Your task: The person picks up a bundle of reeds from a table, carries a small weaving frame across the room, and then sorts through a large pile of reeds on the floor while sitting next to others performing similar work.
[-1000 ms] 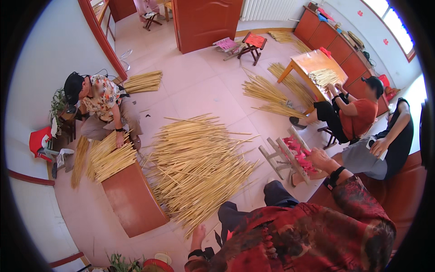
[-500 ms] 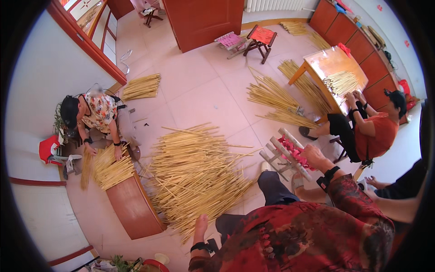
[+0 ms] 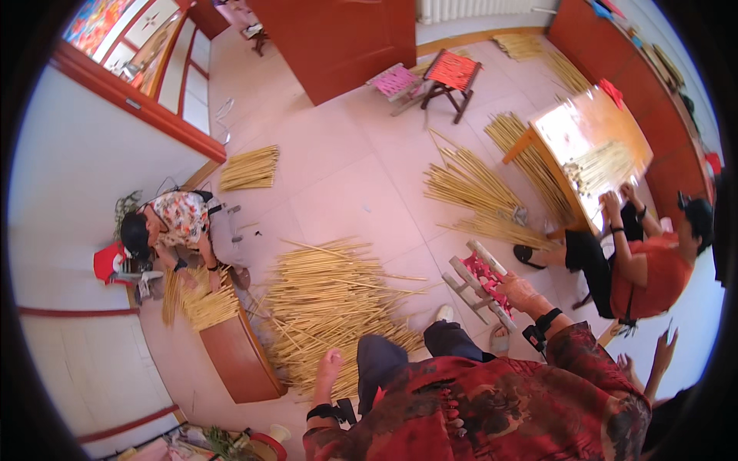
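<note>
- The room has a floor of pale pink tiles (image 3: 323,184), and the sticks lie on it in several groups.
- The right hand (image 3: 518,293) holds a folding stool (image 3: 481,276) with pink webbing at its upper rail, probably because this rail is firm to grasp.
- The left hand (image 3: 329,366) is in front of the near side of the big stick pile (image 3: 330,296); I cannot tell how its fingers stand, and I see nothing in it.
- The pile's sticks lie mostly in one direction, maybe for easier picking.
- To the left, a person in a flowered shirt (image 3: 178,223) bends over sticks on a low red-brown table (image 3: 240,357).
- To the far right, a person in orange (image 3: 653,269) works at a wooden table (image 3: 555,142), with sticks gathered close, likely for easy reach.
- Compared with one second ago, the view has turned, the knees cover more of the pile, and the flowered-shirt person bends lower.
</note>
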{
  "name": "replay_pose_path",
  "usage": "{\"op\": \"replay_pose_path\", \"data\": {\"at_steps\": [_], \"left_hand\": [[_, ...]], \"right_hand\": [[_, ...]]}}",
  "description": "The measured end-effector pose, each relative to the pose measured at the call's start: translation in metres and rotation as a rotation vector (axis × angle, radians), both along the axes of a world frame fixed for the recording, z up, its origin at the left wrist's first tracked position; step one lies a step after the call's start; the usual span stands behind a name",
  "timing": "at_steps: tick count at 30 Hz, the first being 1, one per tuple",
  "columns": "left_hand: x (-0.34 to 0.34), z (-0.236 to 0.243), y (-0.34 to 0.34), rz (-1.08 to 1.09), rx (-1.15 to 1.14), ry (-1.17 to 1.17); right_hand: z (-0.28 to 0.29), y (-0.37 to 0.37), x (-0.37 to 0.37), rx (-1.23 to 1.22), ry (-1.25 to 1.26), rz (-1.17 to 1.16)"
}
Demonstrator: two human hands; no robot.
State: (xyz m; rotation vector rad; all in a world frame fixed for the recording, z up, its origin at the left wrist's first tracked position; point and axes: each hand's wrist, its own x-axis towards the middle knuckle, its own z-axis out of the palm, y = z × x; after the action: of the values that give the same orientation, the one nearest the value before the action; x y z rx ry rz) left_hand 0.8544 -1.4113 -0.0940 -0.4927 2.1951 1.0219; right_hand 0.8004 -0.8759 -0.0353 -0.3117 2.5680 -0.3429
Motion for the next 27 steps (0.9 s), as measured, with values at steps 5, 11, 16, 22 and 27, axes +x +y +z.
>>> {"op": "replay_pose_path", "data": {"at_steps": [5,11,16,22,27], "left_hand": [[0.026,-0.004,-0.008,0.343,0.002,-0.039],[0.075,-0.123,-0.032,-0.482,-0.120,-0.210],[-0.081,-0.123,0.018,-0.614,-0.364,0.075],[-0.222,-0.003,0.047,0.726,0.355,0.293],[-0.192,-0.013,0.051,0.824,0.060,0.312]], "right_hand": [[-0.007,0.014,-0.056,-0.004,0.005,0.104],[0.045,-0.014,-0.162,0.124,-0.162,0.357],[0.037,-0.020,-0.261,0.066,-0.149,0.510],[0.037,-0.083,-0.411,0.295,-0.165,0.852],[0.014,-0.144,-0.518,0.427,-0.133,1.135]]}}
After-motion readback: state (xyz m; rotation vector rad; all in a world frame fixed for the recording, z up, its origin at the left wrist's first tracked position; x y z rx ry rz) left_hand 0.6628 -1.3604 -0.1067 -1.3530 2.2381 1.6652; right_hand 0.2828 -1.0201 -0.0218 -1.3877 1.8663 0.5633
